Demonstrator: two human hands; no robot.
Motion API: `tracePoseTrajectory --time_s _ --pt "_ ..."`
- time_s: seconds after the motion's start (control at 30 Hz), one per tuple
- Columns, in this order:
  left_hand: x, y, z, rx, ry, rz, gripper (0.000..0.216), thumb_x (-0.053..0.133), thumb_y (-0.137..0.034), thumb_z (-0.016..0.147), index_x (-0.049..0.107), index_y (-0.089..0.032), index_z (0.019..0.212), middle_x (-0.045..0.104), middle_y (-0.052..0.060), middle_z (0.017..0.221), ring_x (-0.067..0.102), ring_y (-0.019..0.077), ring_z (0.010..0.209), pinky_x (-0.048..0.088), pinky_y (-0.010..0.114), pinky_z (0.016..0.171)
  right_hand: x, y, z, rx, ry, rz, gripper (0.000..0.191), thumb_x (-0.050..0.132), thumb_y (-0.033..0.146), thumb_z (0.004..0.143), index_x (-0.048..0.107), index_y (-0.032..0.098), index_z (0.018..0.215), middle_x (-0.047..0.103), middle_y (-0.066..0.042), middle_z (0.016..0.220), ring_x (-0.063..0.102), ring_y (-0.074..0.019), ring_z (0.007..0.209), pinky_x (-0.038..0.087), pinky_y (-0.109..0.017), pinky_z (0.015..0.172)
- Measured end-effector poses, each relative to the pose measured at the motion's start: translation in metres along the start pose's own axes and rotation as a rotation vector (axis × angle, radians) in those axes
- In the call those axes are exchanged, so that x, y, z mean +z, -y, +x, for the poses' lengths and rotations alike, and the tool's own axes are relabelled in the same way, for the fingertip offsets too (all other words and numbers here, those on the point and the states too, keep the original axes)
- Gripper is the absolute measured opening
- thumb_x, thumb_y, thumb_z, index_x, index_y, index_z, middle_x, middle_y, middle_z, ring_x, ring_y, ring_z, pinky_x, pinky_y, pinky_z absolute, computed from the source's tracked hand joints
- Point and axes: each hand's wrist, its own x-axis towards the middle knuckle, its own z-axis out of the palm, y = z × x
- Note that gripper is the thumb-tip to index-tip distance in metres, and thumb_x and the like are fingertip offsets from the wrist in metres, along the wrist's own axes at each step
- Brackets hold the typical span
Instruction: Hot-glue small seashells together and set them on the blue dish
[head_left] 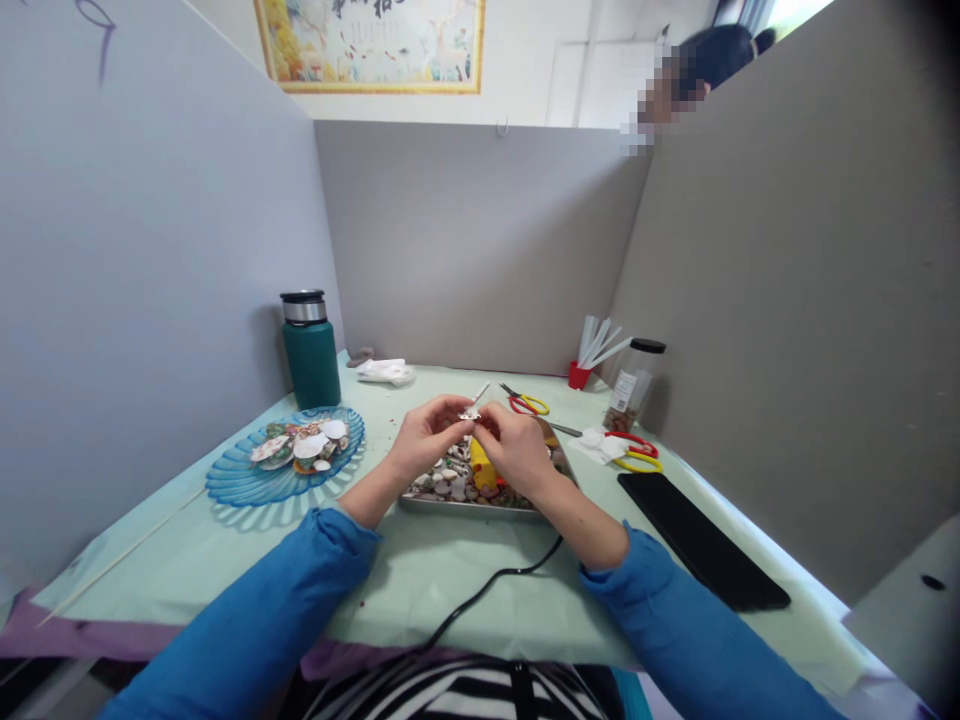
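My left hand (433,437) and my right hand (514,449) meet over a metal tray (480,511). Fingertips of both hands pinch a small whitish piece (470,412), too small to make out its kind. Just behind it a thin white stick (481,392) points up; whether it touches the piece I cannot tell. Below, the tray holds shells and pebbles (448,484) and a yellow tool that looks like a glue gun (483,468), partly hidden by my right hand. To the left, a blue scalloped plate (225,478) carries several decorated shell pieces (307,446).
A green bottle (310,362) stands back left, near white tissue (385,372). Rightward are scissors (531,402), more scissors (637,455), a red cup (578,376) of translucent sticks, a jar (634,385) and a black slab (701,540). A black cord (495,577) crosses the front; partitions (480,240) surround the table.
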Motion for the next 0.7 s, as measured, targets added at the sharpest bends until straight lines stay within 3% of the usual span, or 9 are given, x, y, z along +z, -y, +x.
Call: tracePoseTrajectory --time_s 0.23,0.37,0.7 --pt "-0.0014 0.0033 0.0015 -0.026 -0.043 -0.019 0.035 0.068 -0.032 0.07 0.062 -0.012 0.098 0.066 0.005 0.08 0.062 0.0149 0.072 0.052 0.026 0.063 0.0008 -0.001 -0.0003 0.003 0.019 0.001 0.006 0.053 0.025 0.084 0.057 0.021 0.082 0.066 0.0 0.071 0.059 -0.0145 0.062 0.037 -0.023 0.057" --pt "-0.0028 0.0036 0.0033 -0.086 -0.093 0.012 0.038 0.067 -0.033 0.071 0.061 -0.011 0.101 0.065 0.004 0.076 0.061 0.0134 0.065 0.052 0.025 0.06 0.0004 -0.0032 0.0006 0.0 -0.041 0.018 0.007 0.052 0.022 0.084 0.056 0.02 0.089 0.065 -0.002 0.077 0.06 -0.0156 0.068 0.04 -0.024 0.061" --pt "-0.0006 0.0064 0.004 -0.097 -0.067 0.007 0.042 0.069 -0.035 0.068 0.057 -0.012 0.101 0.062 0.004 0.078 0.059 0.0132 0.067 0.052 0.024 0.056 -0.0019 0.0008 0.0008 -0.062 -0.09 0.035 0.009 0.048 0.023 0.087 0.056 0.019 0.086 0.062 -0.004 0.083 0.058 -0.0159 0.074 0.042 -0.026 0.068"
